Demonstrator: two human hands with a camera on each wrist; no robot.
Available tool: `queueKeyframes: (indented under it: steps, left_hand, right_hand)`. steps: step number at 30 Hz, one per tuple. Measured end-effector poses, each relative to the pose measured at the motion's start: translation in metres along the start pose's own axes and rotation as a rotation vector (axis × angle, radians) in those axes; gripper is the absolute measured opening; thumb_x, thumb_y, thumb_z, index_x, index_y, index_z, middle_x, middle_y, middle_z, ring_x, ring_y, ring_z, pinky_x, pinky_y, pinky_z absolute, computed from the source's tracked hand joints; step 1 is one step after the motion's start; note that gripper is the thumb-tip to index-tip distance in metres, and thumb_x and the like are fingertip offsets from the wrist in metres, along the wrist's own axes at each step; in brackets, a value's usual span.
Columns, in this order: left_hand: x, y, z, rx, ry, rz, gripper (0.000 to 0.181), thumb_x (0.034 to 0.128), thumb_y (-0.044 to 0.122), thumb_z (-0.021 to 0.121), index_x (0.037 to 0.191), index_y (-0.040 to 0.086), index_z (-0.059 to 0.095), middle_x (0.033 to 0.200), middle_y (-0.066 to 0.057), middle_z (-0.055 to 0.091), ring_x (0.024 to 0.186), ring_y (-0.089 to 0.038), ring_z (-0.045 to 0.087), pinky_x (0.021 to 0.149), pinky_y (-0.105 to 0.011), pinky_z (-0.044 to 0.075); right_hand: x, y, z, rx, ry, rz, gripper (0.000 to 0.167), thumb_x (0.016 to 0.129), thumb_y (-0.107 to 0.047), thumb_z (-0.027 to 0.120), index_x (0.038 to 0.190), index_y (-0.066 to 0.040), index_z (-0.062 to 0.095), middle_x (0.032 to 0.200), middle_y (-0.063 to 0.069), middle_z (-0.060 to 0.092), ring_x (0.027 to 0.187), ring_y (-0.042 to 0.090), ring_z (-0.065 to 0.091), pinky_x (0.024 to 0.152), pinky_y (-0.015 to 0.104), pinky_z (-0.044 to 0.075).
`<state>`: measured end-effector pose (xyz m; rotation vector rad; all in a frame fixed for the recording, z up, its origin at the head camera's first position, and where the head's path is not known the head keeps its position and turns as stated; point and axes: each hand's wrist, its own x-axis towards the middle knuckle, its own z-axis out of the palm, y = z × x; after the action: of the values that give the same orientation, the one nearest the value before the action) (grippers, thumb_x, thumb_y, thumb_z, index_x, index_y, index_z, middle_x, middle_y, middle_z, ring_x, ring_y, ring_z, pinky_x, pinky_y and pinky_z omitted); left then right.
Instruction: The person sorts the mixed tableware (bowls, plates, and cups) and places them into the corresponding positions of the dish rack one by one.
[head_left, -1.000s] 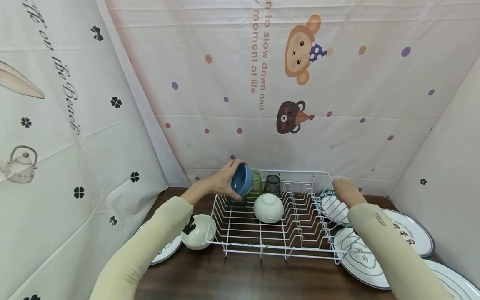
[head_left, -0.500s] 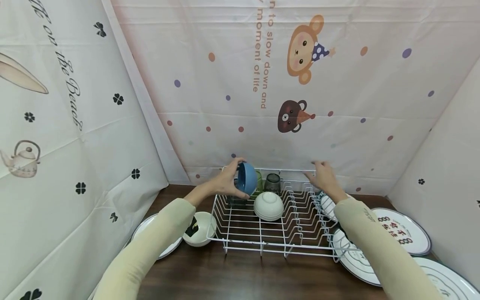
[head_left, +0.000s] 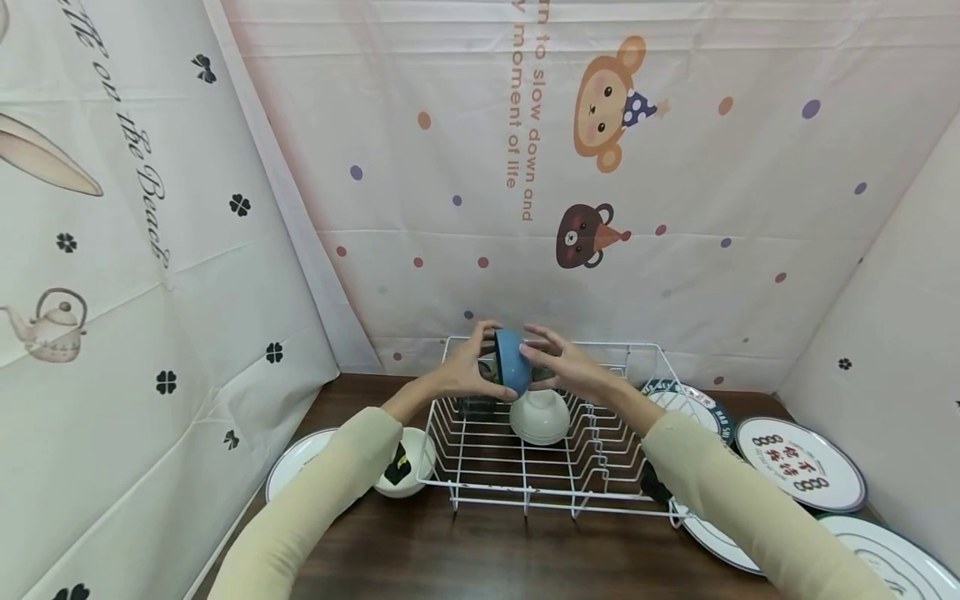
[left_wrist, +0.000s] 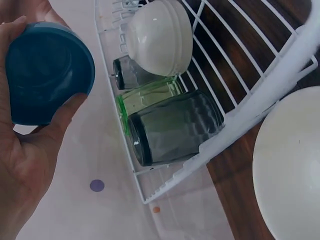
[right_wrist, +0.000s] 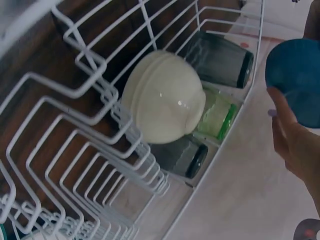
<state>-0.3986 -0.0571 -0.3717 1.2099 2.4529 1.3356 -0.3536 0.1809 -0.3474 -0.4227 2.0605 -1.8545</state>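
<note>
Printed cloth (head_left: pixel 450 92) behind; dark wooden surface (head_left: pixel 465 558) below, on which a white wire rack (head_left: pixel 527 490) is set. Blue bowl (head_left: pixel 513 363): held above the rack, tipped on its side; its rim is gripped between thumb and fingers of the left hand (head_left: pixel 461 372), mouth turned toward that palm, presumably so that the base is left free. Right hand (head_left: pixel 572 367): fingers spread at the base side, touching the bowl; whether weight is borne cannot be told. White bowls (head_left: pixel 540 418) and glasses (left_wrist: pixel 175 129): stood upside down in the rack, probably for draining.
</note>
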Motion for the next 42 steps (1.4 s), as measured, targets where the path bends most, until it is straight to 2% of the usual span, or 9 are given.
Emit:
queueKeyframes:
  steps: [5,17,24,27,31,33,37,40,42]
  left_hand:
    - [0.003,0.001,0.003,0.012,0.005,-0.004,0.109,0.0756,0.045,0.086,0.156,0.018,0.017,0.156,-0.020,0.034,0.146,-0.044,0.040,0.112,-0.062,0.045]
    - [0.006,0.014,0.008,-0.003,-0.033,0.013,0.103,0.0795,0.030,0.084,0.157,0.014,0.018,0.156,-0.024,0.036,0.146,-0.043,0.041,0.120,-0.059,0.036]
    - [0.006,0.020,0.007,0.036,-0.086,-0.003,0.111,0.0759,0.050,0.085,0.158,0.021,0.016,0.158,-0.021,0.034,0.145,-0.040,0.041,0.116,-0.057,0.042]
    - [0.007,0.021,0.003,0.010,-0.139,-0.026,0.116,0.0774,0.042,0.086,0.161,0.022,0.009,0.163,-0.021,0.027,0.150,-0.042,0.033,0.119,-0.059,0.037]
    - [0.008,0.020,-0.009,-0.006,-0.212,-0.074,0.120,0.0783,0.015,0.087,0.163,0.019,0.002,0.166,-0.024,0.017,0.153,-0.046,0.024,0.122,-0.063,0.030]
    - [0.007,0.017,-0.017,0.077,-0.207,-0.085,0.112,0.0786,0.005,0.084,0.163,0.010,0.011,0.165,-0.026,0.023,0.151,-0.048,0.029,0.121,-0.062,0.032]
    - [0.007,0.006,-0.026,0.481,-0.128,-0.151,0.079,0.0844,0.006,0.080,0.151,-0.004,0.039,0.152,-0.027,0.045,0.140,-0.044,0.047,0.116,-0.054,0.043]
    - [0.005,-0.003,-0.030,0.713,-0.123,-0.318,0.065,0.0896,0.008,0.074,0.147,-0.006,0.046,0.150,-0.029,0.047,0.138,-0.044,0.049,0.114,-0.052,0.046]
    - [0.005,-0.009,-0.031,0.767,-0.143,-0.436,0.058,0.0915,0.007,0.070,0.143,-0.008,0.048,0.149,-0.030,0.048,0.137,-0.043,0.050,0.113,-0.049,0.047]
  right_hand:
    - [-0.002,0.002,0.000,0.070,-0.039,0.037,0.070,0.108,-0.029,0.050,0.165,-0.016,0.012,0.167,0.025,0.010,0.154,0.051,0.016,0.113,0.065,0.042]
    - [0.000,0.011,-0.014,0.172,-0.119,0.070,0.077,0.106,-0.028,0.055,0.166,-0.019,0.006,0.167,0.025,0.004,0.154,0.055,0.013,0.113,0.069,0.038]
    - [-0.002,0.014,-0.019,0.175,-0.143,0.072,0.081,0.104,-0.028,0.058,0.166,-0.019,0.006,0.168,0.024,0.005,0.154,0.055,0.014,0.114,0.071,0.036]
    - [-0.002,0.015,-0.020,0.169,-0.128,0.067,0.082,0.103,-0.028,0.059,0.165,-0.019,0.007,0.167,0.024,0.005,0.153,0.055,0.014,0.114,0.070,0.036]
    - [-0.003,0.015,-0.022,0.156,-0.101,0.044,0.085,0.102,-0.030,0.062,0.165,-0.019,0.007,0.167,0.025,0.005,0.152,0.057,0.014,0.114,0.070,0.036]
    - [-0.002,0.015,-0.022,0.148,-0.086,0.036,0.086,0.101,-0.030,0.063,0.165,-0.019,0.007,0.167,0.027,0.005,0.152,0.057,0.015,0.114,0.069,0.037]
    - [-0.003,0.015,-0.021,0.122,-0.058,0.032,0.086,0.101,-0.026,0.064,0.166,-0.019,0.008,0.165,0.030,0.007,0.150,0.059,0.020,0.112,0.066,0.041]
    - [-0.002,0.014,-0.017,0.081,-0.029,0.045,0.085,0.099,-0.024,0.067,0.165,-0.020,0.013,0.164,0.030,0.013,0.148,0.058,0.026,0.110,0.066,0.044]
    - [-0.001,0.014,-0.014,0.035,-0.018,0.055,0.084,0.099,-0.025,0.068,0.164,-0.021,0.017,0.163,0.030,0.017,0.147,0.057,0.029,0.108,0.066,0.045]
